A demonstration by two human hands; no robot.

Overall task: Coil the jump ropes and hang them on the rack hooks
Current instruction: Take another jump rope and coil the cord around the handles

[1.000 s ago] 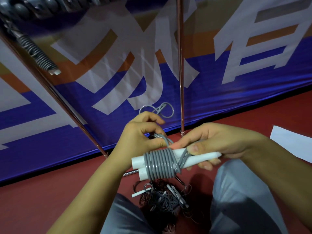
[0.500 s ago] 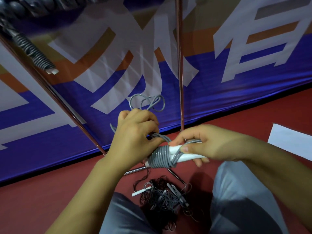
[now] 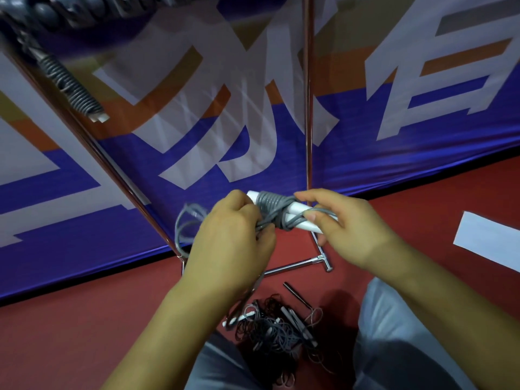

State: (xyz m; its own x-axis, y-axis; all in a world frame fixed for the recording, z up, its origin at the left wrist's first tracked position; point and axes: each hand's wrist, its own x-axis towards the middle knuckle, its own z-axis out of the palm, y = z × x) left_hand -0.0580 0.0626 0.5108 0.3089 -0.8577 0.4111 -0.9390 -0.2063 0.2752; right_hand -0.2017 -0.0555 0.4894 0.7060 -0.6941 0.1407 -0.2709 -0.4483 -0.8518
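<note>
A grey jump rope (image 3: 271, 204) is wound tightly round its two white handles (image 3: 295, 213), held up in front of the banner. My left hand (image 3: 233, 237) grips the loose end of the cord at the left of the coil, and slack loops hang to its left. My right hand (image 3: 343, 223) holds the white handles at the right end, a strand of cord running over its fingers. A coiled rope (image 3: 70, 83) hangs from the rack's top at the upper left. Several more ropes lie in a tangled pile (image 3: 275, 327) on the floor between my knees.
The rack's copper-coloured poles (image 3: 308, 108) stand against a blue, white and orange banner (image 3: 422, 122). Its chrome foot bar (image 3: 298, 266) lies on the red floor (image 3: 70, 327). A white sheet (image 3: 489, 237) lies at the right. My grey-trousered knees fill the bottom.
Both hands have lifted the wound rope higher and tipped it. The loose loops that stood above my left hand now hang at its left side.
</note>
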